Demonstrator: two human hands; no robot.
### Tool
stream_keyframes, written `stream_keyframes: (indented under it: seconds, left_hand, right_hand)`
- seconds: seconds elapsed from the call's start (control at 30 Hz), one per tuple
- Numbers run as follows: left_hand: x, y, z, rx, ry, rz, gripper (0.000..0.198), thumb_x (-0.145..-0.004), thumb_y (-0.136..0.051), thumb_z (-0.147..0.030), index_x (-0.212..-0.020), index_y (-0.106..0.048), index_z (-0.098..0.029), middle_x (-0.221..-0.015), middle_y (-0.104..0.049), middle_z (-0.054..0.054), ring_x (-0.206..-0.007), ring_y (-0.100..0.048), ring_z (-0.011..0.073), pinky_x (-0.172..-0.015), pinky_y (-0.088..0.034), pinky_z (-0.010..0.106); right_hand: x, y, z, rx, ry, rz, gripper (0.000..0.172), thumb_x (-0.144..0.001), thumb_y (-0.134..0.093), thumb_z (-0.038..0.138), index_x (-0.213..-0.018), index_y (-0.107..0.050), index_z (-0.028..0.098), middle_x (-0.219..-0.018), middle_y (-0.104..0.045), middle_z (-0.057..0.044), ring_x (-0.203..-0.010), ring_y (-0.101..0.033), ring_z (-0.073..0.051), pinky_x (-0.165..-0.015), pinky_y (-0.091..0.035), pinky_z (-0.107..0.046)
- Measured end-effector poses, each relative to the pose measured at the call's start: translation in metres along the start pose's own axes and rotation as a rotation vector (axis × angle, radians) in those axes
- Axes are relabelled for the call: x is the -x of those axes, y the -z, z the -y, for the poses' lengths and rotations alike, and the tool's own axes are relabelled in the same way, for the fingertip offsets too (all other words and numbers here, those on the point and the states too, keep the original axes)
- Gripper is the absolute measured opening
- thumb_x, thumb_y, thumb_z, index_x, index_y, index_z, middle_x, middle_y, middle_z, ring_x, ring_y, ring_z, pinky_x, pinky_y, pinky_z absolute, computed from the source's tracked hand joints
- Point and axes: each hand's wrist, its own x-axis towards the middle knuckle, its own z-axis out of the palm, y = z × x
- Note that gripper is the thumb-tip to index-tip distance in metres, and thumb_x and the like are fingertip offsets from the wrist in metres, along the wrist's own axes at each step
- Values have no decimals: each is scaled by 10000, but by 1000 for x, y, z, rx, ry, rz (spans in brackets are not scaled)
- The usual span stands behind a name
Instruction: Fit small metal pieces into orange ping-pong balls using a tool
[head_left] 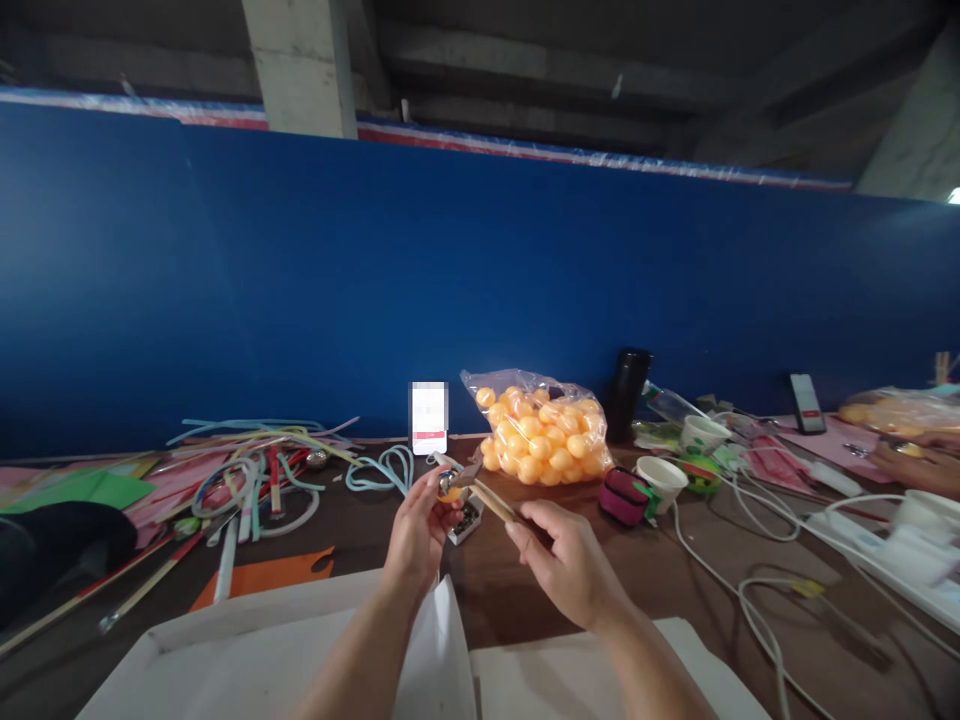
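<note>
Currently grips a small shiny pc in the L hand, pinched betw. thumb and fingers, and a tan-handled tool in the R hand, fingers curled on the handle end. Looks plier-like, w/ a metal head pointing L and at or v. near the pc; can't tell at this res. whether biting on it or just beside. Shows a bit of orange right under the pc, too small to ID.

Has both pc and tool mid-view over the tabletop, near a small white box of dark metallic bits, in front of an upright phone and L of a clear bag of orange balls. Further out, see an orange sheet on the L, a purple pouch beside a paper cup on the R and, at far R, another person's hand.

Reads as mid-step: applying tool to pc, prob. to squeeze, bend or cut; can't say which. For next move, prob. need a steady L pinch, tool head lined up on the pc, then controlled R pressure, w/ L fingertips kept clear.
</note>
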Motion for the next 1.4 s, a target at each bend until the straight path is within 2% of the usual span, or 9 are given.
stream_keyframes:
  seconds: [0.9,1.13,1.4]
  left_hand:
    - [0,-2,0,-4,12,-21,307,-735,-699,-301,-981,-671,-119,-737,-631,37,-577,-568,91,-519,-471,193]
    - [0,-1,0,8,-2,9,298,-757,-681,-317,-974,-667,-114,-735,-616,29,-591,-563,89,-526,-468,191]
    - [0,-1,0,-8,6,-13,338,-744,-693,-341,-989,-661,-111,-732,-621,33,-582,-564,92,-526,-480,201]
  right_hand:
    - [0,-3,-1,2,-18,-7,186,-905,-481,334,-807,-563,200,-716,-602,-22,-633,-585,-155,-555,-450,-222]
    - [1,-1,1,-14,-17,-37,213,-914,-477,328,-766,-554,195,-647,-562,3,-596,-555,-137,-553,-434,-225]
    - [0,-3,-1,4,2,-22,190,-912,-478,328,-796,-550,196,-708,-594,-16,-640,-576,-148,-576,-449,-228]
